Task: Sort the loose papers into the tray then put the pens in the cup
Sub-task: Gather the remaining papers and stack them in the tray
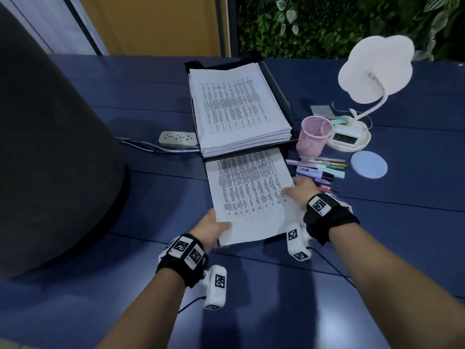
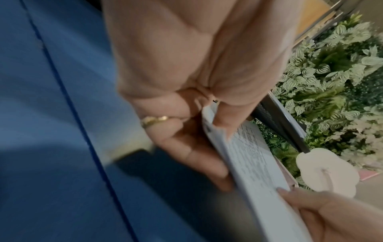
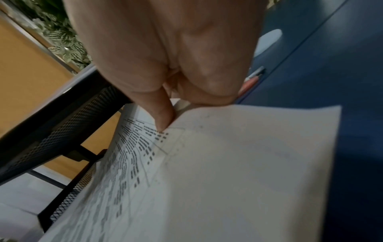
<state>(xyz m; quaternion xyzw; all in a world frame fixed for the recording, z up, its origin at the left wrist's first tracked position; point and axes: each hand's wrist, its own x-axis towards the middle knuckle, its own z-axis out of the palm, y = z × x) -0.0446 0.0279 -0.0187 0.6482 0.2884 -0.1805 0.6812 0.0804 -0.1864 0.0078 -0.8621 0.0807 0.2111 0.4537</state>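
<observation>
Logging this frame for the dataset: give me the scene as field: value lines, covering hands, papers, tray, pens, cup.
left hand: grips the near-left corner of the held papers, thumb on top
right hand: holds the right edge of the same papers
held papers: printed stack, far end entering the lower tier of the tray
tray: black mesh, two tiers; top tier already holds a thick stack
pens: lying loose on the table, right of the papers
cup: pink mesh, upright; no pens seen in it
task stage: papers going in, pens not started
</observation>
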